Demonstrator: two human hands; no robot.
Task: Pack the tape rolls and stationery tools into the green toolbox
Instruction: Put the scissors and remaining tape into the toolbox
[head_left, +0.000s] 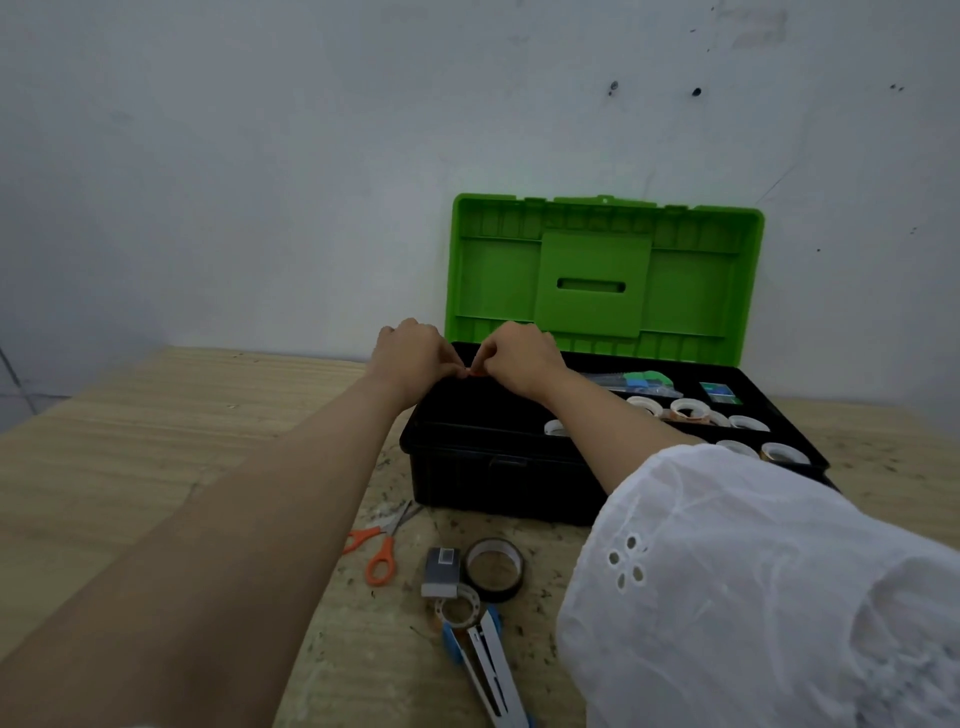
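Observation:
The toolbox stands open against the wall, its green lid (602, 270) upright and its black base (483, 467) on the table. Several white tape rolls (688, 410) lie in its tray on the right, with a green-and-blue item (641, 378) behind them. My left hand (413, 358) and my right hand (519, 356) meet over the box's left rear corner. Together their curled fingers pinch a small orange thing (475, 370), mostly hidden. On the table in front lie orange-handled scissors (379, 545), a black tape roll (493, 569), a small grey box (441, 571) and a blue-and-silver compass tool (483, 660).
The wooden table (156, 441) runs out to the left of the toolbox and ends at an edge on the far left. A pale wall (311, 156) rises straight behind the box. My white sleeve (753, 597) covers the lower right of the view.

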